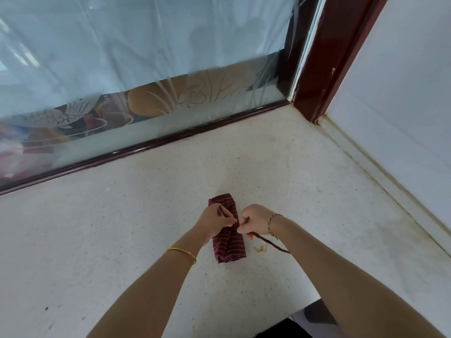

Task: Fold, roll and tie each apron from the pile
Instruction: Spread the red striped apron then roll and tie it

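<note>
A dark red apron with thin pale stripes (229, 250) lies rolled into a tight bundle on the speckled white counter (122, 240). Both hands meet over its middle. My left hand (214, 222) pinches one end of the dark red tie string against the roll. My right hand (256, 220) grips the other end of the string (271, 243), which trails to the right across my wrist. The knot area between the fingertips is partly hidden by the fingers.
A frosted glass panel (146, 69) in a dark red frame runs along the counter's far side. A white wall (402, 118) closes the right side. A small yellowish scrap (260, 249) lies beside the roll. The counter's near edge shows at bottom right.
</note>
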{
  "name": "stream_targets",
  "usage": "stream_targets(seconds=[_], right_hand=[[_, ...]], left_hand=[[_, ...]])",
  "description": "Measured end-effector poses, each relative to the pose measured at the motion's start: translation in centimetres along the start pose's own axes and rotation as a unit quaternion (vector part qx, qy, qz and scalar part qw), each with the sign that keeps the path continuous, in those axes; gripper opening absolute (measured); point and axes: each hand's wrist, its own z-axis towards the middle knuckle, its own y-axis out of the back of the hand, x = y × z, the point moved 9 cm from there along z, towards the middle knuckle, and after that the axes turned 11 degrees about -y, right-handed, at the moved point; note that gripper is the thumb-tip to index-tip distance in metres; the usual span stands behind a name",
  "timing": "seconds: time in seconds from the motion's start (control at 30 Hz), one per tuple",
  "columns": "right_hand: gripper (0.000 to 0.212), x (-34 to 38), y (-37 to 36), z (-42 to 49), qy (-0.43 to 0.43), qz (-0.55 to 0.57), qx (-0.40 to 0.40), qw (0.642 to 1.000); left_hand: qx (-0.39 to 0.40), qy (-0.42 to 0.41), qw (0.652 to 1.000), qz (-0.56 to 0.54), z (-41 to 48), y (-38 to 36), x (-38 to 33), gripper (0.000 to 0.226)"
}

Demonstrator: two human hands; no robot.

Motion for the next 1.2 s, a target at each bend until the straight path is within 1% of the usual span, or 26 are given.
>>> stream_targets(seconds=[0.07, 0.1, 0.13, 0.17, 0.2, 0.23, 0.27, 0.33, 0.43, 0.53, 0.6, 0.67, 0.77, 0.87, 0.93, 1.0, 1.07, 1.2], right_hand=[[0.018, -0.3, -0.4, 0.1, -0.013, -0.013, 0.014, 1.000], [0.016, -0.2, -0.2, 0.3, -0.013, -0.018, -0.009, 1.000], [0.011, -0.2, 0.4, 0.4, -0.008, -0.006, -0.055, 0.998], [0.009, -0.2, 1.1, 0.4, 0.002, 0.037, -0.107, 0.994], [0.017, -0.2, 1.7, 0.2, 0.014, 0.092, -0.147, 0.985], [0.025, -0.1, 1.8, 0.0, 0.028, 0.130, -0.159, 0.978], [0.029, 0.1, 1.5, 0.0, 0.040, 0.143, -0.147, 0.978], [0.028, 0.2, 0.5, 0.5, 0.050, 0.137, -0.117, 0.982], [0.024, -0.1, 0.2, 1.0, 0.044, 0.144, -0.112, 0.982], [0.022, -0.5, -0.4, 1.5, 0.037, 0.134, -0.112, 0.984], [0.016, -0.9, -0.7, 1.5, 0.028, 0.140, -0.125, 0.982], [0.012, -1.2, -0.9, 1.6, 0.022, 0.157, -0.142, 0.977], [0.006, -1.5, -1.0, 1.5, 0.013, 0.193, -0.152, 0.969], [0.025, -1.3, -1.3, 1.6, 0.006, 0.218, -0.138, 0.966], [0.027, -1.2, -1.3, 1.6, 0.000, 0.231, -0.129, 0.964], [0.021, -1.4, -1.6, 1.6, -0.012, 0.288, -0.106, 0.952], [0.020, -1.5, -1.7, 1.4, -0.017, 0.331, -0.078, 0.940], [0.021, -1.1, -1.6, 1.4, 0.004, 0.322, -0.055, 0.945]], left_hand=[[0.006, -0.006, 1.000, 0.018, 0.0, -0.2, 0.0, 0.016], [0.012, -0.014, 0.999, 0.029, 0.1, -0.3, -0.2, 0.018], [0.020, -0.022, 0.999, 0.039, 0.1, -0.4, -0.4, 0.020], [0.027, -0.032, 0.998, 0.044, 0.1, -0.6, -0.6, 0.022], [0.031, -0.042, 0.998, 0.043, 0.1, -0.7, -0.8, 0.024], [0.035, -0.052, 0.997, 0.047, 0.0, -0.7, -1.0, 0.026], [0.039, -0.063, 0.995, 0.059, 0.0, -0.7, -1.2, 0.027], [0.051, -0.091, 0.990, 0.093, 0.0, -0.9, -1.6, 0.028], [0.045, -0.124, 0.983, 0.125, -0.2, -0.9, -1.9, 0.025], [0.027, -0.131, 0.986, 0.100, -0.3, -0.6, -1.9, 0.022], [0.031, -0.131, 0.986, 0.093, -0.4, -0.8, -1.8, 0.022], [0.030, -0.149, 0.980, 0.130, -0.4, -0.9, -2.0, 0.022], [0.008, -0.192, 0.955, 0.224, -0.5, -1.1, -2.7, 0.023], [-0.019, -0.205, 0.926, 0.317, -0.4, -1.2, -2.5, 0.017], [-0.031, -0.213, 0.913, 0.346, -0.6, -1.3, -2.3, 0.014], [-0.046, -0.235, 0.908, 0.344, -0.9, -1.2, -2.4, 0.011], [-0.056, -0.262, 0.905, 0.331, -1.2, -1.0, -2.4, 0.009], [-0.044, -0.277, 0.914, 0.293, -1.3, -0.7, -2.2, 0.009]])
